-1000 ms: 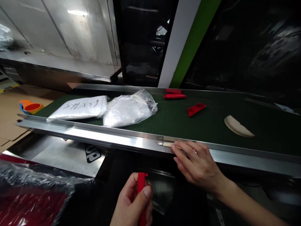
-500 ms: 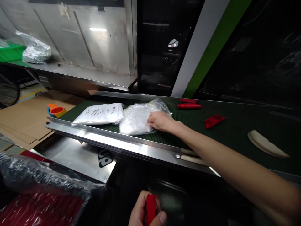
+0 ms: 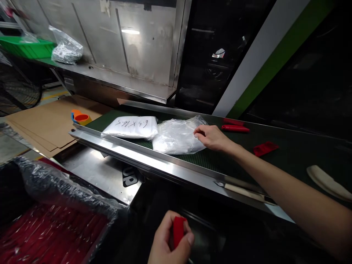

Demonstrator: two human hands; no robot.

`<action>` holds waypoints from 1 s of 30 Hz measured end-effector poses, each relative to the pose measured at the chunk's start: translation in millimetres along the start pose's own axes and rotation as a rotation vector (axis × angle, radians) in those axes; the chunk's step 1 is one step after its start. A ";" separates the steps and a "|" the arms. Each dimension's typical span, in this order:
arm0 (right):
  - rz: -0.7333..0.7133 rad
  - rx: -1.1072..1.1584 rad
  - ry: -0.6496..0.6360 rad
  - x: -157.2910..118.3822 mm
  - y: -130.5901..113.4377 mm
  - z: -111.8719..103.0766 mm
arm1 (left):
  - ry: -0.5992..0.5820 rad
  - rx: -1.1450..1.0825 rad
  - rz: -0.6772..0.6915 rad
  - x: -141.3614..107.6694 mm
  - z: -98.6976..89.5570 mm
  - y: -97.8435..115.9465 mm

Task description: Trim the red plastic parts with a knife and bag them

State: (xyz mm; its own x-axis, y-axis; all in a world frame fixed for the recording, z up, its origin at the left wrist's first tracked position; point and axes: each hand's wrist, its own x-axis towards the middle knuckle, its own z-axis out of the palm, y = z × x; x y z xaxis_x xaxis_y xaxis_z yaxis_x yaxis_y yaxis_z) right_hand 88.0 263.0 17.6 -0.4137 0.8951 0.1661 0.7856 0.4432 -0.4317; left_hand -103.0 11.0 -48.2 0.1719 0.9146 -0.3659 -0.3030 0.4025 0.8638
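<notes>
My left hand (image 3: 170, 238) is closed around a red plastic piece (image 3: 178, 231), possibly a handle; its end sticks up between thumb and fingers, and the rest is hidden. Over the belt, my right hand (image 3: 210, 136) has thumb and forefinger pinched at the right edge of a loose stack of clear plastic bags (image 3: 176, 137). The film between the fingertips is hard to make out. To the left of the stack lies a white wrapped pack (image 3: 132, 127) with handwritten marks. Behind the right hand lies a red handle (image 3: 235, 128).
A knife-like tool (image 3: 242, 191) with a pale handle lies along the belt's metal rail (image 3: 154, 161). Further right are a red piece (image 3: 265, 148) and a pale curved piece (image 3: 327, 180). At lower left, a lined bin (image 3: 110, 216) holds red parts. A tape dispenser (image 3: 81, 117) sits on cardboard (image 3: 41, 124).
The view has swung a little to the left. My right hand has shifted slightly right across the bag stack, toward its edge. My left hand still grips the red piece.
</notes>
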 end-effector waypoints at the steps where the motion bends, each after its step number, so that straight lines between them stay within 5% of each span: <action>1: 0.031 0.049 0.026 -6.7 -7.1 -3.9 | 0.052 0.009 0.055 1.4 1.1 7.1; 4: 0.096 0.218 0.051 -43.5 -40.9 -8.5 | 0.169 -0.007 0.244 6.6 9.1 30.6; 8: 0.170 0.445 0.011 -116.1 -94.4 7.6 | 0.095 -0.089 0.302 12.6 22.7 46.8; 14: 0.196 0.533 0.015 -191.8 -117.9 47.5 | 0.191 0.103 0.216 3.9 21.4 20.0; 21: 0.099 0.309 0.253 -220.5 -114.3 46.0 | 0.218 0.528 0.202 -4.4 9.5 -4.1; 27: 0.100 0.543 -0.210 -218.9 -123.1 37.0 | 0.036 0.723 0.306 -18.8 10.5 -14.3; 30: 0.126 0.529 -0.048 -224.3 -117.5 28.9 | 0.082 0.752 0.295 -20.3 7.4 -16.2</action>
State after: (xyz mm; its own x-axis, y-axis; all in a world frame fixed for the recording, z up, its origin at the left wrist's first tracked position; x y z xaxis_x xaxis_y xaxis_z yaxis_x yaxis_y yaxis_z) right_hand 75.2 8.7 5.4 -0.3612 0.9312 0.0488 0.4970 0.2365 -0.8349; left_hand -94.7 -14.4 -52.2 0.1053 0.9907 -0.0858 0.3913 0.0380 0.9195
